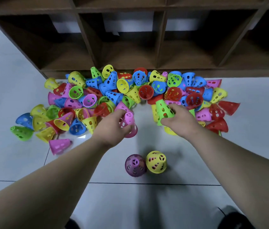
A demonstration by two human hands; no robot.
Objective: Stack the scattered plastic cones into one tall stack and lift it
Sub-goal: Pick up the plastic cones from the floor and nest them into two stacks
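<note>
A wide heap of perforated plastic cones (130, 91) in red, blue, yellow, green and pink lies on the floor in front of a shelf. My left hand (114, 125) grips a pink cone (129, 121) at the heap's near edge. My right hand (180, 119) grips a green cone (164, 109) a little to the right. Closer to me, a purple cone (135, 165) and a yellow cone (156, 161) stand upright side by side on the floor.
A dark wooden cubby shelf (130, 47) stands behind the heap. The floor is pale tile (31, 162). A loose pink cone (59, 146) lies apart at the left. Dark shoes (229, 219) show at the bottom edge.
</note>
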